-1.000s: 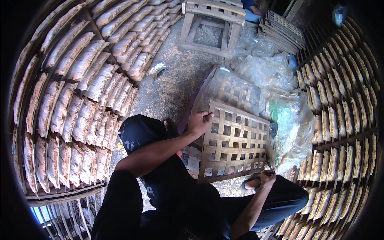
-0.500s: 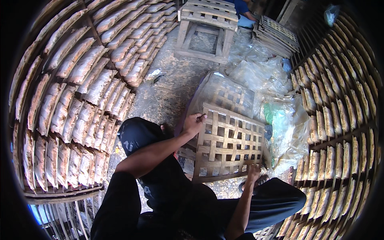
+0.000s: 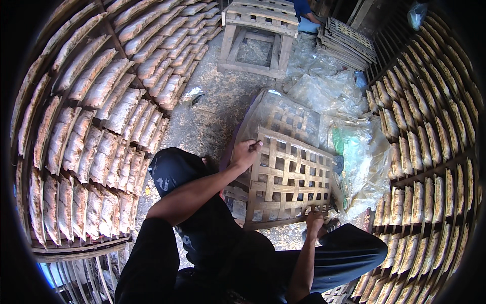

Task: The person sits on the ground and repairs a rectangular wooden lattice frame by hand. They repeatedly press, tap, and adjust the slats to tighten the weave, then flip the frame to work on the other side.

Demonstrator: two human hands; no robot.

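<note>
I hold a woven bamboo lattice tray [image 3: 284,185] tilted in front of my crossed legs. My left hand [image 3: 247,155] is closed on its upper left side, thumb toward the corner. My right hand [image 3: 315,220] grips its lower edge near the right end. Behind it lies another lattice tray [image 3: 292,115] under cloudy, clear plastic with a purple edge along its left.
Racks of slats bearing pale, crusted slabs [image 3: 116,106] [image 3: 425,142] rise on both sides. Crumpled plastic sheets [image 3: 334,91] lie right of centre. A wooden stand [image 3: 255,66] is at the back, beside a person's blue-sleeved arm [image 3: 309,15] and stacked lattice trays [image 3: 341,43].
The tray has shifted slightly left with both hands on it. My right hand has moved up and left along the lower edge. The view has shifted a little.
</note>
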